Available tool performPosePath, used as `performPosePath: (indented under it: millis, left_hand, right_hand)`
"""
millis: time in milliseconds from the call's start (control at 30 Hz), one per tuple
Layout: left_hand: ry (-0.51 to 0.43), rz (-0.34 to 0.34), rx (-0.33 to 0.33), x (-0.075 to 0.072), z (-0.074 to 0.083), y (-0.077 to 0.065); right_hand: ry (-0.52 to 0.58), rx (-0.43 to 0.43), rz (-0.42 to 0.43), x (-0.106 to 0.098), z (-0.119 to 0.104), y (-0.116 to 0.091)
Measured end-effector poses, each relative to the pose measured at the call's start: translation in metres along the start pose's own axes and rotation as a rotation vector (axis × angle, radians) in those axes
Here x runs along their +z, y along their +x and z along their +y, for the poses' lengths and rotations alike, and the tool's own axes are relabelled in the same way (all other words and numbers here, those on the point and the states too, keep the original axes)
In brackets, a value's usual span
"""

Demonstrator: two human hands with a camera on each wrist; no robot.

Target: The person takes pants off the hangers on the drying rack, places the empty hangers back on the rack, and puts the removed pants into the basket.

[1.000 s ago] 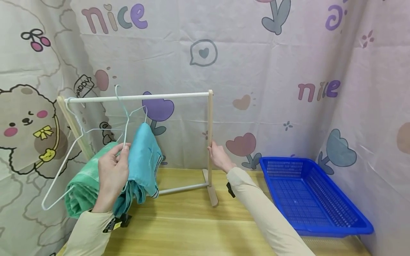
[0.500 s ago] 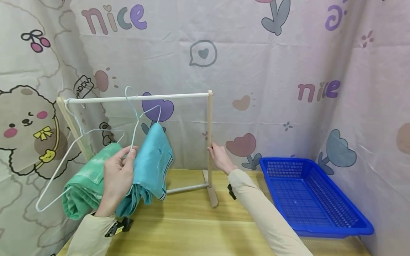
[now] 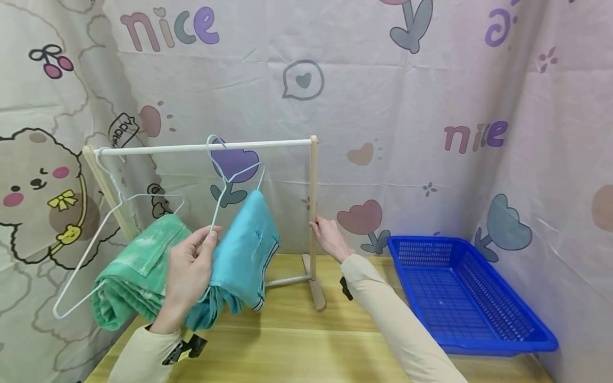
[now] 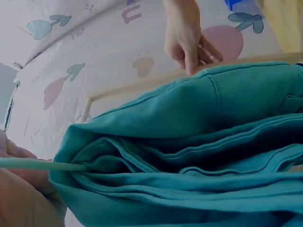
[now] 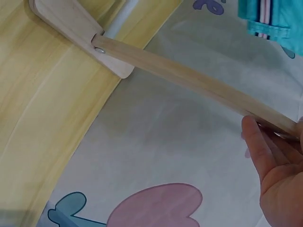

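- In your left grip (image 3: 190, 268): smooth hanger (image 3: 218, 206).
- Beside it: faintly glossy blue cloth (image 3: 245, 247).
- At your right grip (image 3: 331, 238): matt wooden post (image 3: 313, 181).
- Right of that: plastic basket (image 3: 498, 345).

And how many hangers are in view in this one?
2: a white hanger at the left end of the rail, bearing green cloth; a mint hanger pinched by the left hand, near mid-rail, bearing blue cloth.

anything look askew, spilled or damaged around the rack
Nothing stands out: the green garment and the blue garment are folded over their hangers, the rack stands upright on the table, and no spill or obvious damage shows.
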State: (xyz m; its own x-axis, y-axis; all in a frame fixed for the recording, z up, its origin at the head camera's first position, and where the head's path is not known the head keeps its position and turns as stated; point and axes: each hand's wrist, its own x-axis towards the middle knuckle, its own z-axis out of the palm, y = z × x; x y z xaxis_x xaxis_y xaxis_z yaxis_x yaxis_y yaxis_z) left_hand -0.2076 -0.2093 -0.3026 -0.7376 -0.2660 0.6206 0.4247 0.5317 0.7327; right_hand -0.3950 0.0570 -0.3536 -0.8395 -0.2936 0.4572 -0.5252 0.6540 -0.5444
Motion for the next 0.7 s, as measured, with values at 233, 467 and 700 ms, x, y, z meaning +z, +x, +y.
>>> performPosePath:
  millis: [233, 467, 700]
  left_hand:
    - [-0.03, -0.015, 0.0, 0.01, -0.005, -0.009]
    - [-0.051, -0.06, 0.042, 0.016, -0.007, -0.014]
    - [-0.076, -0.057, 0.012, 0.023, -0.004, -0.013]
  right_hand:
    - [-0.036, -0.02, 0.095, 0.002, 0.004, -0.005]
    - [-0.077, 0.041, 0.179, 0.008, 0.004, -0.016]
    - [0.01, 0.072, -0.074, 0.03, 0.0, -0.035]
